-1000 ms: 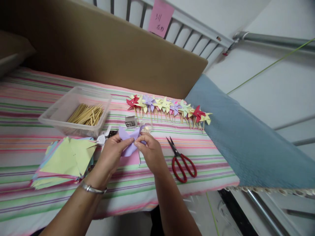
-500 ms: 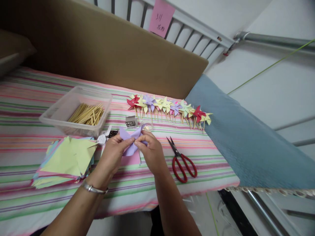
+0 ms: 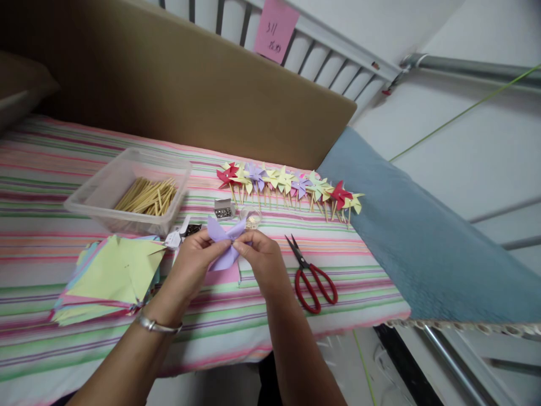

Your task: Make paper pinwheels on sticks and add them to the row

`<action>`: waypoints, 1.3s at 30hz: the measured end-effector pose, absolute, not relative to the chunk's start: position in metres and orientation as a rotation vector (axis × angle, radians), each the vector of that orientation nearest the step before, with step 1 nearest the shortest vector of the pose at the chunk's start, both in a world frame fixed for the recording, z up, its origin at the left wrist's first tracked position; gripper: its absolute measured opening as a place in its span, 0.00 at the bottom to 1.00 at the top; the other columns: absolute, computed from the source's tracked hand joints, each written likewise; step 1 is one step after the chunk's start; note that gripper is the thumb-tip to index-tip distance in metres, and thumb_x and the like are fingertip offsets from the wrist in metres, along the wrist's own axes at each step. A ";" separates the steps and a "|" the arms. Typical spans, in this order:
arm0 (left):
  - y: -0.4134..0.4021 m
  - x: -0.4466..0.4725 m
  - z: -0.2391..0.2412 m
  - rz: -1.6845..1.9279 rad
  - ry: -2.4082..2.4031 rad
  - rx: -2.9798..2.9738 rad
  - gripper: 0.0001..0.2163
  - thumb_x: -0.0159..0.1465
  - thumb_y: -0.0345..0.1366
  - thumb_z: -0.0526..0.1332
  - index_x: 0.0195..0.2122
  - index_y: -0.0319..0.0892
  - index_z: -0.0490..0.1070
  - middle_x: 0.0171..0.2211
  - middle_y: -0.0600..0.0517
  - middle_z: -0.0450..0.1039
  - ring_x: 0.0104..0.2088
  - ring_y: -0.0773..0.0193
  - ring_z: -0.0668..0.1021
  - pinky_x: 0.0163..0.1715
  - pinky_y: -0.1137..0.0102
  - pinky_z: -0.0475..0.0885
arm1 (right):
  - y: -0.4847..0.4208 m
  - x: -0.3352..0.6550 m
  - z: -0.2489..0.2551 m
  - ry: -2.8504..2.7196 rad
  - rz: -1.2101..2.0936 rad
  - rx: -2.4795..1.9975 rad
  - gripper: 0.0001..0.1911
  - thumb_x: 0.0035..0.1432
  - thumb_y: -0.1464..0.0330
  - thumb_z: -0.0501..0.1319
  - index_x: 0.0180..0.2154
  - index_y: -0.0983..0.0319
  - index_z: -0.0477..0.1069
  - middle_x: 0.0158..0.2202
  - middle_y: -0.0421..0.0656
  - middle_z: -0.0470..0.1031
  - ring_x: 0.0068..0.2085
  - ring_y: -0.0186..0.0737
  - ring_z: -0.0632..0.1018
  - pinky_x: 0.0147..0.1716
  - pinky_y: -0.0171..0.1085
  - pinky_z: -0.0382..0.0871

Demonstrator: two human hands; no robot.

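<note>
Over the striped cloth (image 3: 363,270), left hand (image 3: 190,262) and right hand (image 3: 264,260) pinch a purple pinwheel (image 3: 220,232); beyond, a pink note (image 3: 276,34) reads "311" above an illegible scrawl.

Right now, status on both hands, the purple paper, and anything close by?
Left hand and right hand both pinching the purple paper near its middle. Paper folded, pinwheel-like. Pink sheet beneath; red-handled scissors to the right, touching neither hand.
</note>
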State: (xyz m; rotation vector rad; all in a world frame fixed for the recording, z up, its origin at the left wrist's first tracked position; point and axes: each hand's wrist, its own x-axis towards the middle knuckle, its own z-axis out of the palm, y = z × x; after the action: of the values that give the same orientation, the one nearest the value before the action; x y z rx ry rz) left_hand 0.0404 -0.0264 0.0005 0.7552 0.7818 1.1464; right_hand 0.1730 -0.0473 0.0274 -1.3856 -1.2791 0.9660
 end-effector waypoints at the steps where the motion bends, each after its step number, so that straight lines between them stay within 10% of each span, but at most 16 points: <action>1: -0.026 0.040 0.000 1.145 0.784 0.770 0.09 0.48 0.34 0.71 0.32 0.42 0.79 0.29 0.53 0.79 0.28 0.68 0.76 0.32 0.74 0.69 | -0.047 0.174 0.027 -1.276 0.966 -1.383 0.05 0.47 0.65 0.63 0.24 0.60 0.72 0.25 0.39 0.73 0.33 0.39 0.72 0.36 0.37 0.66; 39: -0.032 0.047 0.004 1.194 0.792 0.699 0.11 0.43 0.34 0.73 0.29 0.42 0.78 0.26 0.53 0.78 0.25 0.67 0.75 0.28 0.73 0.70 | -0.051 0.170 0.041 -1.280 0.823 -1.444 0.04 0.44 0.69 0.63 0.21 0.61 0.70 0.22 0.37 0.71 0.25 0.34 0.72 0.28 0.34 0.66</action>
State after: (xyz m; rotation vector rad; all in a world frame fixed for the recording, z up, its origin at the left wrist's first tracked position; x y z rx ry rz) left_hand 0.0472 -0.0317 0.0043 0.6995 0.7923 1.1941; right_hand 0.1699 -0.0509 0.0408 -1.4442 -1.2799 0.8233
